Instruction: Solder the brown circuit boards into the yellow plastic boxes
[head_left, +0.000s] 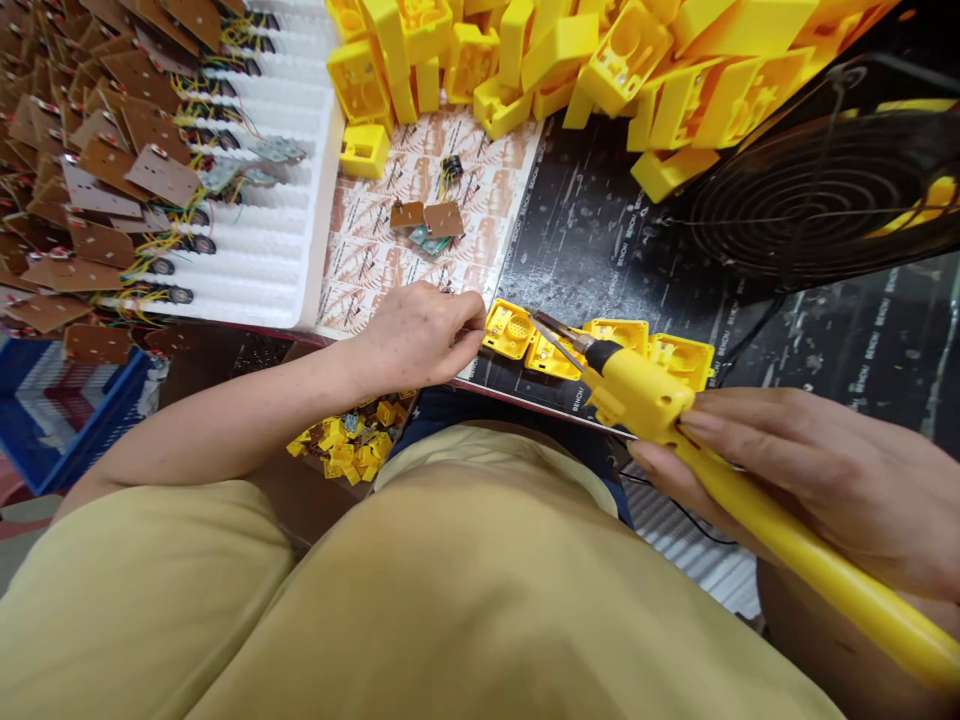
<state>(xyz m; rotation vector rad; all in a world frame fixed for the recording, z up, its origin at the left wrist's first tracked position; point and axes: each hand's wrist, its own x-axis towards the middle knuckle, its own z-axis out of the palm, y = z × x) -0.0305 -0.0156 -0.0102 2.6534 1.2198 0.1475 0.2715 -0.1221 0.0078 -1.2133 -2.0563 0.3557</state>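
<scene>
My left hand [424, 335] is closed at the bench's front edge, thumb and finger pinching the left side of a small yellow plastic case [509, 330]. In my right hand [817, 470] is a yellow soldering gun [652, 395], its black collar and metal tip pointing left over the cases. A second yellow case [553, 358] lies under the tip, partly covered by it. To the right, two more open cases, a middle one [619, 334] and an end one [681, 360], complete the row. Whether the tip touches anything is hard to make out.
Brown circuit boards [112, 170] with wires fill a white ribbed tray [289, 270] at left. A small wired board assembly [429, 222] lies on patterned paper. Yellow cases [559, 55] pile up behind. A black fan [817, 200] stands at right. Yellow parts [352, 445] sit below the bench.
</scene>
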